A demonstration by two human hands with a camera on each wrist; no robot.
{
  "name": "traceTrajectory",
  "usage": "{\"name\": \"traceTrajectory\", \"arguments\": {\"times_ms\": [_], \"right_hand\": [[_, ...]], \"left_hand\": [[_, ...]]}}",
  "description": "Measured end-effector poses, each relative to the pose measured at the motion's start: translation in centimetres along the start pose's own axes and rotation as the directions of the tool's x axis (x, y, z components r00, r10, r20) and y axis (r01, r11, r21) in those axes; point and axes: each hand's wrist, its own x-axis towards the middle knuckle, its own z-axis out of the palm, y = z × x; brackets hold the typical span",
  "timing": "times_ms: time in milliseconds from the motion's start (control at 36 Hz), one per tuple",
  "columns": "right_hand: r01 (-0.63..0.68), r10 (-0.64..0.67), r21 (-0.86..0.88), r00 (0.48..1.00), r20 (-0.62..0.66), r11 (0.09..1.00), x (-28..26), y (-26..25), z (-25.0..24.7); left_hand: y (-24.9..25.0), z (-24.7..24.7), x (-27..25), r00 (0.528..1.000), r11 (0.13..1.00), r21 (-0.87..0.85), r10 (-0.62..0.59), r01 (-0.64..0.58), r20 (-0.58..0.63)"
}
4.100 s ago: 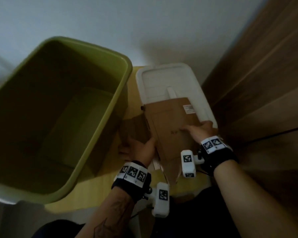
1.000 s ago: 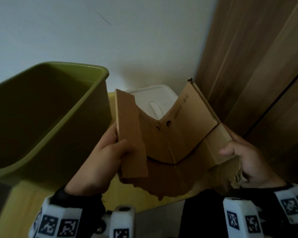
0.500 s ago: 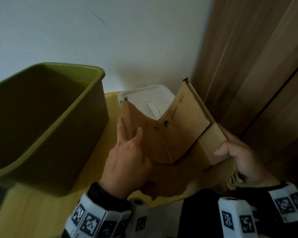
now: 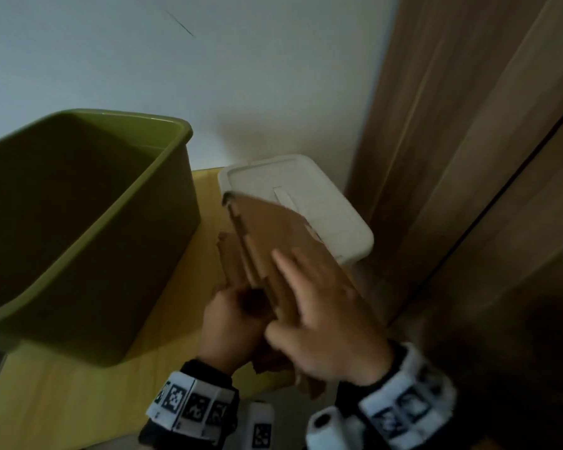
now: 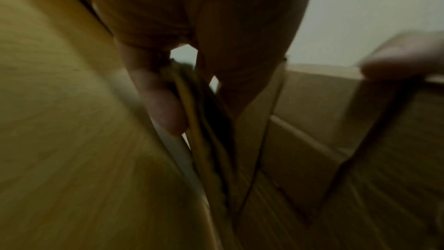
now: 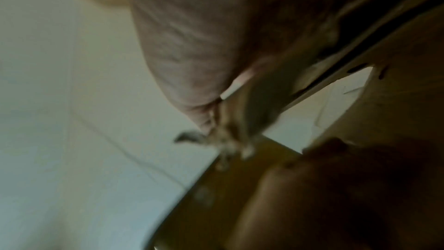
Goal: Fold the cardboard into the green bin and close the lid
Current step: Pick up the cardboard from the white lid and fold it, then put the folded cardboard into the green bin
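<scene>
The brown cardboard [image 4: 267, 232] is folded flat and tilts over the near end of the white lid [image 4: 306, 190]. My left hand [image 4: 234, 313] grips its lower left edge with curled fingers. My right hand [image 4: 309, 287] lies flat on the top face, its straight fingers spread and pressing down. To the left, the green bin [image 4: 182, 131] stands open, nothing visible inside it. The left wrist view is blurred: a finger [image 5: 163, 105] pinches the stacked cardboard edges [image 5: 209, 140]. In the right wrist view the palm [image 6: 192, 45] rests against the cardboard [image 6: 396, 111].
Bin and lid sit on a yellow wooden table [image 4: 78, 401]. A white wall [image 4: 208, 76] stands behind them. A wooden panel [image 4: 468, 157] rises close on the right, just beyond the lid.
The cardboard stood open in a V shape and is now pressed flat and lower, over the lid. My right hand left the right edge and lies flat on top. My left hand now grips the lower edge.
</scene>
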Motion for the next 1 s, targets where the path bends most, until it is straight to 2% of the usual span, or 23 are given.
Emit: {"name": "traceTrajectory", "arguments": {"times_ms": [28, 83, 139, 194, 250, 333, 389, 417, 472, 555, 611, 694, 778, 833, 889, 1000], "right_hand": [[-0.010, 0.013, -0.111, 1.000, 0.020, 0.994, 0.3, -0.3, 1.4], [-0.035, 0.042, -0.214, 0.999, 0.027, 0.976, 0.8, -0.7, 3.8], [-0.057, 0.055, -0.233, 0.998, -0.013, 0.971, 0.9, -0.8, 5.1], [-0.053, 0.045, -0.224, 0.998, -0.039, 0.973, 1.0, -0.7, 5.5], [-0.049, 0.040, -0.224, 0.998, -0.048, 0.973, 0.9, -0.3, 5.6], [-0.070, 0.059, -0.230, 0.997, -0.055, 0.971, 0.9, -0.2, 5.8], [-0.090, 0.080, -0.234, 0.995, -0.053, 0.968, 0.8, -0.4, 5.9], [-0.097, 0.087, -0.238, 0.995, -0.052, 0.967, 0.7, -0.6, 5.9], [-0.105, 0.094, -0.220, 0.994, -0.061, 0.970, 0.3, -0.9, 5.8], [-0.110, 0.098, -0.096, 0.987, -0.125, 0.989, -0.9, -2.2, 4.5], [-0.059, 0.060, 0.012, 0.982, -0.180, 0.998, -2.2, -3.6, 2.8], [0.058, 0.002, 0.186, 0.952, -0.306, 0.981, -3.6, -5.0, -0.5], [0.159, 0.013, 0.319, 0.880, -0.474, 0.934, -3.7, -5.3, -3.9], [0.189, 0.034, 0.347, 0.838, -0.545, 0.919, -2.9, -5.6, -5.9], [0.210, 0.062, 0.396, 0.817, -0.573, 0.894, -1.6, -6.0, -7.7], [0.296, 0.055, 0.529, 0.834, -0.549, 0.795, 1.4, -7.7, -9.7]], "left_hand": [[-0.3, -0.1, 0.1, 0.999, 0.997, -0.070, -0.011, 0.008, -0.032], [-0.7, -0.3, 0.1, 0.998, 0.971, -0.234, -0.057, 0.047, -0.032], [-0.6, -0.5, 0.0, 0.995, 0.930, -0.358, -0.098, 0.086, -0.016], [-0.5, -0.7, -0.3, 0.997, 0.877, -0.478, -0.068, 0.046, -0.028], [-0.7, -0.6, -0.4, 0.995, 0.782, -0.621, -0.092, 0.047, -0.040], [-0.8, -1.1, -0.3, 0.971, 0.614, -0.772, -0.238, 0.163, 0.015], [-0.2, -1.4, -0.6, 0.961, 0.576, -0.787, -0.265, 0.221, 0.076], [0.3, -1.6, -0.8, 0.960, 0.592, -0.768, -0.258, 0.243, 0.105], [1.7, -2.2, -1.3, 0.976, 0.683, -0.699, -0.180, 0.211, 0.118], [3.8, -3.2, -1.8, 0.995, 0.751, -0.655, -0.023, 0.079, 0.094], [5.1, -4.5, -2.1, 0.997, 0.785, -0.619, 0.055, -0.009, 0.056], [7.3, -7.3, -2.8, 0.991, 0.795, -0.602, 0.123, -0.072, 0.044], [9.8, -11.1, -3.4, 0.984, 0.770, -0.625, 0.179, -0.126, 0.023], [11.3, -13.7, -3.5, 0.981, 0.765, -0.620, 0.190, -0.174, -0.041], [12.4, -16.4, -3.2, 0.977, 0.792, -0.572, 0.175, -0.216, -0.126], [13.5, -21.6, -2.4, 0.965, 0.817, -0.533, 0.098, -0.218, -0.245]]}}
